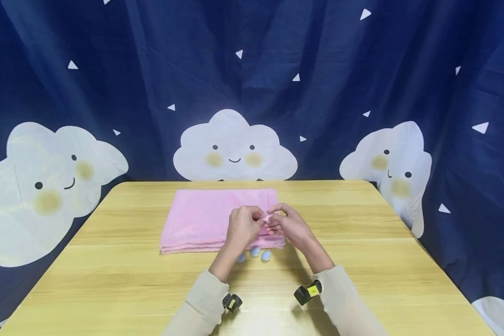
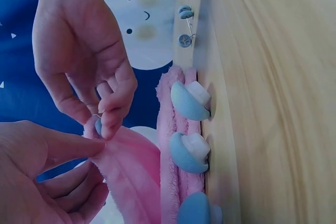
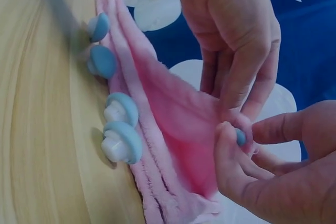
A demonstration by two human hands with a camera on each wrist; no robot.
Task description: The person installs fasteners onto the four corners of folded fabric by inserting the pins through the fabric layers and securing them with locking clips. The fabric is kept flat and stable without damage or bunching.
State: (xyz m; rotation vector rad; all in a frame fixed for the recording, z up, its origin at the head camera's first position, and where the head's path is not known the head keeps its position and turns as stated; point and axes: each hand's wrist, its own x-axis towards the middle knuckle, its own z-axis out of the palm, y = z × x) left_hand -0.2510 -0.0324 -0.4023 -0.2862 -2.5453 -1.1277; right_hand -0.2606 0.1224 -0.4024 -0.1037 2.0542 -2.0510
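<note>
A folded pink fleece blanket [image 1: 206,212] lies on the table, one corner lifted between the two hands. My left hand [image 1: 242,227] pinches the cloth at that corner, thumb against fingers. Beside it, my right hand [image 1: 293,227] has thumb and fingertips around a small blue button-like piece [image 3: 240,137] at the same corner; fingers and cloth hide most of it. Along the blanket's near edge sit several pale-blue mushroom-shaped clips [image 1: 266,255] with white stems. One such clip [image 2: 190,100] shows close up in the left wrist view, another [image 3: 122,142] in the right wrist view.
The wooden table [image 1: 382,261] extends around the blanket. Two small grey-blue round pieces [image 2: 185,40] lie on the table in the left wrist view. A navy curtain [image 1: 235,84] with white clouds hangs behind. A black wrist camera [image 1: 308,292] sits on each sleeve.
</note>
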